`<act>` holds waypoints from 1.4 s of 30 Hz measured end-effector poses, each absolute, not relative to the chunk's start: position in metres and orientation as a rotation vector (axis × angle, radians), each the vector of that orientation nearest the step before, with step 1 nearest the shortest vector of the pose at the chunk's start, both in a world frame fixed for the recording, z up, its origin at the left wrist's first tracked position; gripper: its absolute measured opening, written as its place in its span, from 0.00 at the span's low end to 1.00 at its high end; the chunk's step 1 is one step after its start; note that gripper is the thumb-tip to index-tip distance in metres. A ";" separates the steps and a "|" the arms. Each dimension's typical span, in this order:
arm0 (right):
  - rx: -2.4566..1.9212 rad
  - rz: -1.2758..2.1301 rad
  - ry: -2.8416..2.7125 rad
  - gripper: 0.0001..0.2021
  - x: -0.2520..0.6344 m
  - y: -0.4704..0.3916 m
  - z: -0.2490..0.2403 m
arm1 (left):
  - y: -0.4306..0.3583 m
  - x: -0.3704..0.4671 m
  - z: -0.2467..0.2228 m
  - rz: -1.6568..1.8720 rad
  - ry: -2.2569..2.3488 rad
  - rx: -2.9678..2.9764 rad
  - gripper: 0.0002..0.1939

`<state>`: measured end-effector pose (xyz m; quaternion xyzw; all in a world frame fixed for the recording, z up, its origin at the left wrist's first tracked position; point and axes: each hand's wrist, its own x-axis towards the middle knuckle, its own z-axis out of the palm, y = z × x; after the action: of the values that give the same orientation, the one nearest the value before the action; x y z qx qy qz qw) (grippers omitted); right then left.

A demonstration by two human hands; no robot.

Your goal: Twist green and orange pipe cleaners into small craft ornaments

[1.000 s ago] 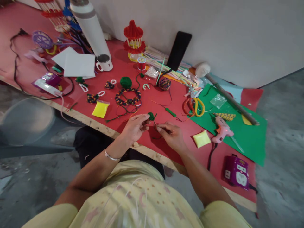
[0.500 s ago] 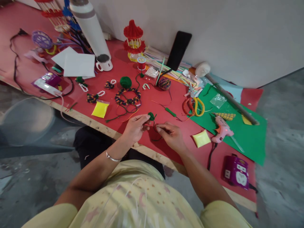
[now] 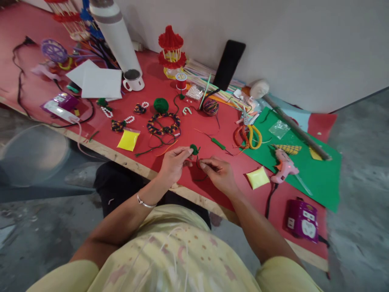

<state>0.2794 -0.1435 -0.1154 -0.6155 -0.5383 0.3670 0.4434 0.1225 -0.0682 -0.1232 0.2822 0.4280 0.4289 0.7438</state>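
Between the thumb and fingers of my left hand (image 3: 174, 163) is a small dark green yarn piece (image 3: 194, 149). A green yarn strand (image 3: 197, 160) runs down from it to my right hand (image 3: 218, 173), whose thumb and forefinger pinch it. The loose part of the strand loops low over the red tabletop. Just beyond my hands lies a tool with a green handle (image 3: 218, 143) and a thin metal shaft. A braided multicoloured yarn ring (image 3: 163, 123) rests farther off to the left, below a green yarn ball (image 3: 161, 105).
Orange-and-yellow-handled scissors (image 3: 249, 134) and a pink glue gun (image 3: 285, 165) lie to the right, near a stick (image 3: 298, 127) on green sheet. At the back stand a leaning phone (image 3: 229, 65), a red thread spool (image 3: 181, 81), a mug (image 3: 133, 81) and a tall white flask (image 3: 117, 36).
Almost nothing differs. My left hand and the green yarn piece have shifted very slightly right; my right hand keeps its pinch on the strand.
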 end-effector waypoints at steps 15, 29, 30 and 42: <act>-1.502 0.862 -1.374 0.07 0.281 -0.144 -0.116 | -0.075 0.124 -0.119 0.938 0.917 0.674 0.13; -1.477 0.851 -1.471 0.09 0.283 -0.144 -0.119 | -0.062 0.115 -0.115 0.724 0.932 0.489 0.15; -1.464 0.854 -1.490 0.10 0.283 -0.144 -0.119 | -0.062 0.115 -0.116 0.728 0.931 0.485 0.15; -1.405 0.825 -1.589 0.12 0.281 -0.144 -0.115 | -0.066 0.123 -0.121 0.843 0.903 0.404 0.14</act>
<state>0.2810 -0.1444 -0.1153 -0.5604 -0.6337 0.3290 0.4197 0.1226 -0.0660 -0.1206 0.1880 0.4204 0.3923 0.7963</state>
